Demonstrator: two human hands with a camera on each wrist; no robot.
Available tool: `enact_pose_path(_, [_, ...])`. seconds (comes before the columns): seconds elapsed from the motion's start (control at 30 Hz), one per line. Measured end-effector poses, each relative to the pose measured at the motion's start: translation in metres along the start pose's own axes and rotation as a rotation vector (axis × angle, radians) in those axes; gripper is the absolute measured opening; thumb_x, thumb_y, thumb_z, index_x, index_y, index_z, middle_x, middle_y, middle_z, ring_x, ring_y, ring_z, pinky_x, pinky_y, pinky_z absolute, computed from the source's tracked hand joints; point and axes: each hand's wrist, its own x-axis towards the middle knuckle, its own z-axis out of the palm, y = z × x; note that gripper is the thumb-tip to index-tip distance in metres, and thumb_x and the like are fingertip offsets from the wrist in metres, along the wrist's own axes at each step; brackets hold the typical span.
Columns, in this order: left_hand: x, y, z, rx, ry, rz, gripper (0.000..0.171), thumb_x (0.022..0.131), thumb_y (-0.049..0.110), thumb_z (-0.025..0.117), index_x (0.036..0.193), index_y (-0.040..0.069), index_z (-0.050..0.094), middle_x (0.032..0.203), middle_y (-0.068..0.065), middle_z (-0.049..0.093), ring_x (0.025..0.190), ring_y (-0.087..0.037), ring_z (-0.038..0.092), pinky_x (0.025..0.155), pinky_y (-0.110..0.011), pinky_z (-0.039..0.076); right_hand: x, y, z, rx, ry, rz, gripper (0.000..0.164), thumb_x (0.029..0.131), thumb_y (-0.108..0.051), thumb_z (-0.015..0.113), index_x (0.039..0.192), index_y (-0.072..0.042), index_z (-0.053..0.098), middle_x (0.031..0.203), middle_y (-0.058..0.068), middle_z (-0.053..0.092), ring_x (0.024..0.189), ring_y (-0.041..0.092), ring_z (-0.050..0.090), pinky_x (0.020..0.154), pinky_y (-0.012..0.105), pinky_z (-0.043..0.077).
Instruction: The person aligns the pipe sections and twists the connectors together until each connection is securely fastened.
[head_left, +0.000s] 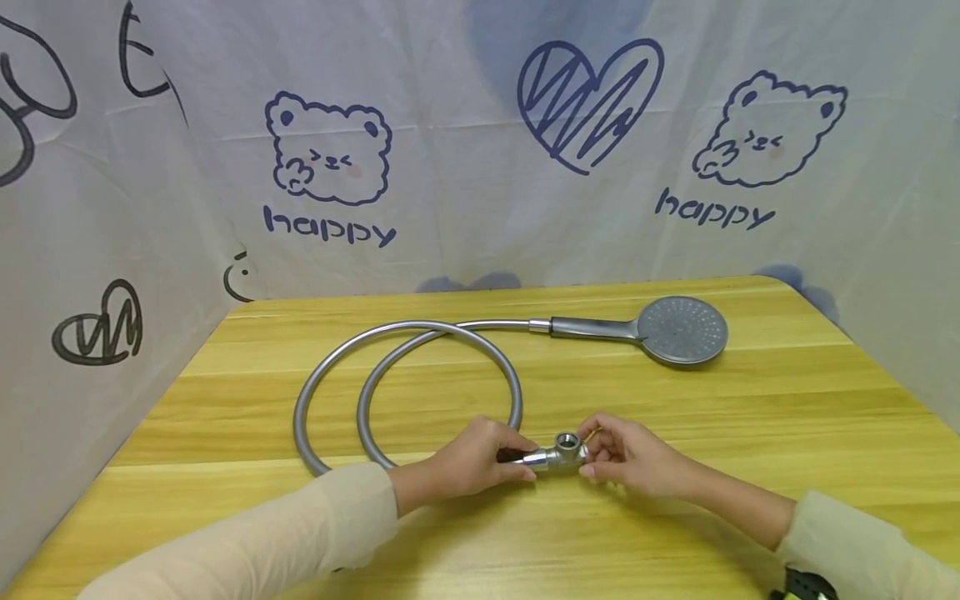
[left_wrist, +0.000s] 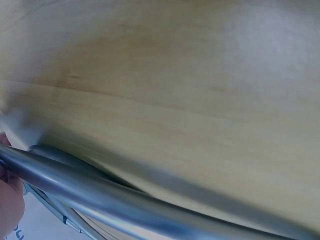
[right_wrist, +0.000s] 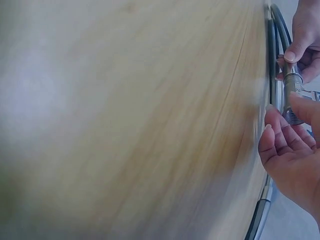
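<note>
My left hand [head_left: 472, 458] grips the end of a grey shower hose [head_left: 303, 408] near the front middle of the table. A chrome tee fitting [head_left: 567, 454] sits at that hose end, in line with it, its round side opening facing up. From the other side my right hand [head_left: 633, 458] holds the fitting's free end between thumb and curled fingers. The right wrist view shows the thumb over the tee fitting [right_wrist: 292, 92], with its threaded end [right_wrist: 293, 118] showing beside the fingers. In the left wrist view the hose [left_wrist: 100, 192] crosses large in front.
Behind the hands the hose lies in loops on the wooden table [head_left: 750, 417]. It runs right to a grey shower head [head_left: 682, 331], lying face up near the back. A white cloth [head_left: 465, 167] with drawings hangs behind the table. A dark watch [head_left: 806, 583] shows by the right sleeve.
</note>
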Motion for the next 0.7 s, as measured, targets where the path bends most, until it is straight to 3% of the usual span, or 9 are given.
enact_pose_path(0.3, [-0.0017, 0.0009, 0.0003, 0.019, 0.005, 0.014, 0.024, 0.080, 0.014, 0.072, 0.100, 0.001, 0.071, 0.095, -0.011, 0.072, 0.076, -0.007, 0.064, 0.066, -0.010, 0.048, -0.0008, -0.0015, 0.0011, -0.115, 0.093, -0.038, 0.025, 0.079, -0.009, 0.070, 0.099, 0.001, 0.059, 0.075, 0.003, 0.059, 0.064, 0.001, 0.050, 0.055, 0.019, 0.045])
enact_pose_path(0.7, [-0.0014, 0.0004, 0.0007, -0.008, 0.000, 0.012, 0.024, 0.080, 0.013, 0.071, 0.100, 0.000, 0.071, 0.094, -0.011, 0.072, 0.071, 0.000, 0.057, 0.062, -0.009, 0.046, -0.0012, -0.0083, 0.0015, -0.068, 0.108, -0.026, 0.031, 0.077, -0.004, 0.071, 0.102, 0.007, 0.056, 0.079, 0.007, 0.059, 0.067, 0.002, 0.049, 0.057, 0.018, 0.044])
